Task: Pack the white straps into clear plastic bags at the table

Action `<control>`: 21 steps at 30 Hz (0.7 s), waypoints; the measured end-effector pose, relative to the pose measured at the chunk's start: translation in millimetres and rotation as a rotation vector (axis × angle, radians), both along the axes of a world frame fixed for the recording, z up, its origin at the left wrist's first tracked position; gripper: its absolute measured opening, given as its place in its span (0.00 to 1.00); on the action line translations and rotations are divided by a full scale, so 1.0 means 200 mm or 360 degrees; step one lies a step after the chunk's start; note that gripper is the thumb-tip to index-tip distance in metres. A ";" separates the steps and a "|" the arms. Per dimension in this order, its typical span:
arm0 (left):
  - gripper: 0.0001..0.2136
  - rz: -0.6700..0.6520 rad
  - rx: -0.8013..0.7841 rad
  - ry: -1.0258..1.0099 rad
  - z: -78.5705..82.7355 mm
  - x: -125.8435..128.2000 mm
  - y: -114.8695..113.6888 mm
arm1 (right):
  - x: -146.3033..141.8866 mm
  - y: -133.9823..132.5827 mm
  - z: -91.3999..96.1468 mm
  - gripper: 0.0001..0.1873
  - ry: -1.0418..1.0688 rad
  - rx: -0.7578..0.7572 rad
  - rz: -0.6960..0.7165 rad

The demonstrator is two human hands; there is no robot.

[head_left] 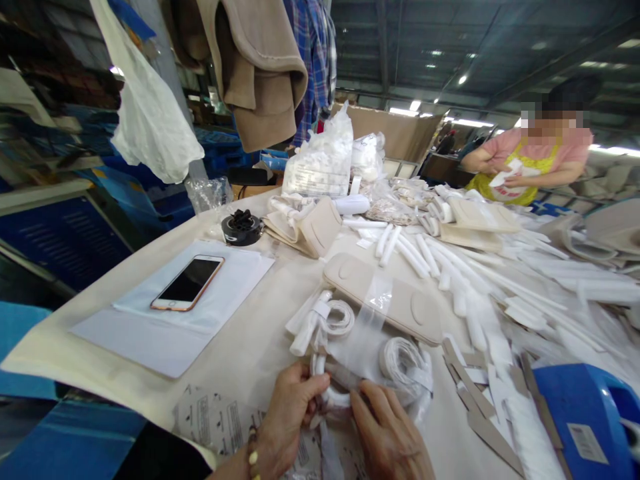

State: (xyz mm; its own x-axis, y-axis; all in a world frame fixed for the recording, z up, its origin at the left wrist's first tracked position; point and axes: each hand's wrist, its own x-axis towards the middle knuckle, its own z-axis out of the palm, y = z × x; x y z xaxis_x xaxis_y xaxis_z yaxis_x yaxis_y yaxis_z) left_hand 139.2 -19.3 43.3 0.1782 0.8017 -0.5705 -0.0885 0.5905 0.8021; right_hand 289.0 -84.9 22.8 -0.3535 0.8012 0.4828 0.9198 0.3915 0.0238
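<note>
Two hands meet at the near table edge; notes run left to right. Thin white plastic bag (150, 113) hangs from a post at far left, off the surface. Rose-gold smartphone (187, 283) lies face up on a pale flat plastic sheet (150, 340), apart from the loose parts, probably so that it stays clean and in sight. Behind it sits a black round reel-like object (241, 228). Printed clear pouches (215, 420) lie flat at the near edge, contents not readable. Left hand (293, 413) has thumb and fingers closed on the left side of a white coiled band (330, 399); right hand (387, 433) pinches the same coil from the right, so it is clamped between both just above the table edge, likely to keep its turns from springing loose. Clear plastic sleeve (370, 320) stretches away from the hands; whether film sits under the fingers I cannot tell. Two more wound white bands (405, 363) lie beside it, in front of a beige padded panel (385, 300). Knotted clear bag of small white parts (323, 163) stands at the back. Many white rods (440, 260) are scattered loose to the right. Blue plastic crate (585, 413) at near right; its inside is out of view. Co-worker in a pink top (530, 167) handles white pieces at the far side.
</note>
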 end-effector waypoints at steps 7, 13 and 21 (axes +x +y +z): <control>0.17 0.0017 -0.0038 -0.0027 -0.05 0.00 0.01 | 0.00 -0.01 0.02 0.20 -0.0019 0.0132 0.0004; 0.14 -0.0256 0.1686 0.0912 -0.02 -0.17 -0.04 | -0.02 -0.01 0.05 0.23 0.0017 0.0182 0.0000; 0.10 -0.1486 0.2666 0.1565 0.01 0.01 -0.01 | 0.00 -0.06 0.08 0.22 0.0017 0.0223 0.0015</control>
